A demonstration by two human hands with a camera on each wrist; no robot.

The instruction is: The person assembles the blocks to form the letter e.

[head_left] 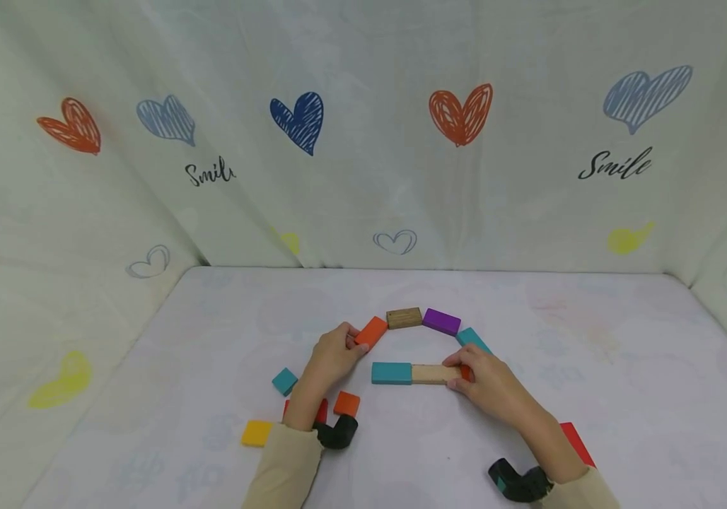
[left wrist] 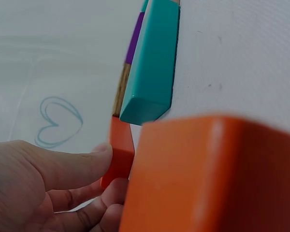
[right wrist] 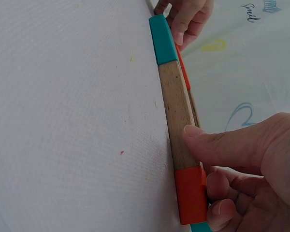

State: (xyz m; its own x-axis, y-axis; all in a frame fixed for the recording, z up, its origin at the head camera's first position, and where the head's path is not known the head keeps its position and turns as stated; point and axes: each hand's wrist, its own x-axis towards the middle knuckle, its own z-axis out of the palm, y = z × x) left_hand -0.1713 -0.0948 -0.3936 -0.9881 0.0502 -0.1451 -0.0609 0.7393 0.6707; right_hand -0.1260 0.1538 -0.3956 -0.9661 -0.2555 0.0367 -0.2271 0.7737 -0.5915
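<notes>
An orange block is pinched by my left hand at the left end of a curved row. Beyond it the row runs through a brown wooden block, a purple block and a teal block partly covered by my right hand. Inside the curve lies a straight line: another teal block, a pale wooden block and a red-orange block. My right thumb and fingers pinch the pale block near where it meets the red-orange one, which they partly hide in the head view.
Around my left forearm lie a small teal block, a yellow block, an orange cube and red pieces partly hidden by the arm. A red block sits beside my right forearm. A patterned curtain backs the table.
</notes>
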